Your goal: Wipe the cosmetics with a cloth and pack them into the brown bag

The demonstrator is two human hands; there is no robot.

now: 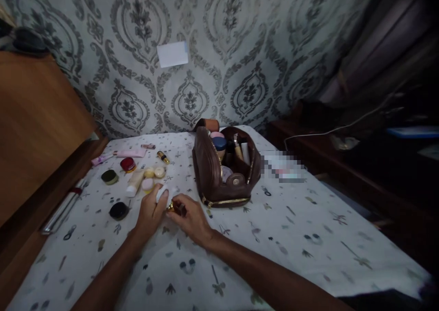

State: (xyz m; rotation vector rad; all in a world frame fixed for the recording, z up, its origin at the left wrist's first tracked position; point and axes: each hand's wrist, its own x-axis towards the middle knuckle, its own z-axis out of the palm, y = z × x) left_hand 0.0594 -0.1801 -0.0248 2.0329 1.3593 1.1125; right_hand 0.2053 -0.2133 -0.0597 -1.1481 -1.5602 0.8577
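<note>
My left hand [150, 213] is closed around a small white item [162, 193], possibly a wipe; its kind is unclear. Close beside it, my right hand [190, 217] pinches a small shiny gold piece [170, 206], mostly covered by the fingers. Just beyond the hands lie a cream tube [135, 183] with a white cap and small round jars, one with a pink lid [147, 184]. A black-lidded jar [118, 211] is left of my left hand. To the right, a brown makeup bag [219, 192] stands unzipped, with bottles, tubes and a blue-lidded jar [218, 143] inside.
On the patterned cloth [219, 256] are a red jar [128, 164], an olive jar [109, 177], a pink tube [130, 152] and a black-and-gold lipstick [163, 157]. A wooden panel [41, 132] borders the left; a patterned wall [188, 87] closes the back.
</note>
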